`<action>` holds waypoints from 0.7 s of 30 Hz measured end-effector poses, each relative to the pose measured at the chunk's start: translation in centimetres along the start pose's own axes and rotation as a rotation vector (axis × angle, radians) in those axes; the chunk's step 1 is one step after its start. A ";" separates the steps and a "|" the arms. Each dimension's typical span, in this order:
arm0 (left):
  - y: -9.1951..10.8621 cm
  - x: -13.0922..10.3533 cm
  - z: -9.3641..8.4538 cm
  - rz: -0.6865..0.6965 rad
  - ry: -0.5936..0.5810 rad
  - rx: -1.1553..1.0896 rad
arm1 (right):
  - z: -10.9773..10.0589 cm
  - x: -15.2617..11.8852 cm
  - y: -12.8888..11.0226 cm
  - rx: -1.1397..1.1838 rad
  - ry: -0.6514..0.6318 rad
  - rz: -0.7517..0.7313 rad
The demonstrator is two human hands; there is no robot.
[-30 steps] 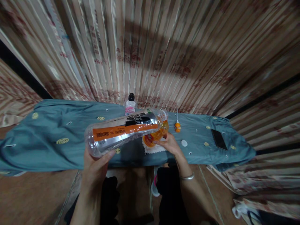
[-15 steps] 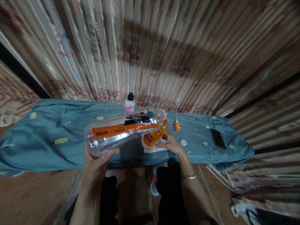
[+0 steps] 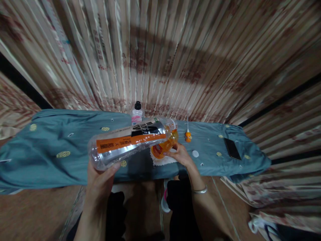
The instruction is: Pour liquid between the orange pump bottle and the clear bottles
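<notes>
My left hand [image 3: 101, 177] grips the base end of a large clear plastic bottle [image 3: 127, 142] with an orange, silver and black label. The bottle lies nearly level, tilted with its uncapped-looking mouth to the right. That mouth meets the top of a smaller orange bottle [image 3: 160, 149], and the exact contact there is hard to make out. My right hand [image 3: 179, 154] is closed around the orange bottle's side, above a white scalloped cloth [image 3: 164, 161]. An orange pump top [image 3: 188, 135] with a clear tube lies to the right, and a white cap [image 3: 195, 153] is nearer.
A clear bottle with a black cap [image 3: 137, 113] stands at the back. A black phone [image 3: 232, 149] lies at the right on the teal cloth-covered surface [image 3: 62, 170]. Pleated patterned curtains [image 3: 160, 60] hang close behind, and a tiled floor lies below.
The whole view has shifted slightly. Both hands hold the two bottles in nearly the same pose, with the large bottle's mouth still at the orange bottle.
</notes>
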State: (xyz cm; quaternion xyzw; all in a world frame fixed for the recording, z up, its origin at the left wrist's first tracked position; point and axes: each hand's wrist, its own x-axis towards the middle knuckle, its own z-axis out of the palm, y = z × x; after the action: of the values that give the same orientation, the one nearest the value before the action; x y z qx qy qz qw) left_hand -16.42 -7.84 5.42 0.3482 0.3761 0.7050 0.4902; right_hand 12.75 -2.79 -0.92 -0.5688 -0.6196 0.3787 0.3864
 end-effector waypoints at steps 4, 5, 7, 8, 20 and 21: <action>0.3 0.1 0.2 -0.030 0.045 0.029 | 0.1 -0.1 -0.1 -0.017 -0.010 -0.013; 0.3 0.2 0.2 -0.040 0.056 0.036 | 0.2 -0.1 -0.2 -0.022 0.002 -0.009; 0.4 0.2 0.1 -0.059 0.065 0.047 | 0.5 -0.1 -0.4 -0.021 0.047 -0.010; 0.3 0.1 0.1 -0.065 0.065 0.049 | 0.6 -0.1 -0.6 -0.011 0.074 -0.019; -1.0 0.2 -1.3 -0.064 -0.036 0.092 | 2.0 -0.1 -1.1 -0.054 0.247 -0.053; -1.1 0.2 -1.4 -0.061 -0.035 0.108 | 2.0 -0.1 -1.1 -0.060 0.253 -0.058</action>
State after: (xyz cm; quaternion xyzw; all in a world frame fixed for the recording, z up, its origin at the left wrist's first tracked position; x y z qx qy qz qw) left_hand -17.24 -7.66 3.86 0.3747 0.4155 0.6623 0.4983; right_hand 10.46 -3.03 -0.81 -0.6051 -0.5930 0.2741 0.4551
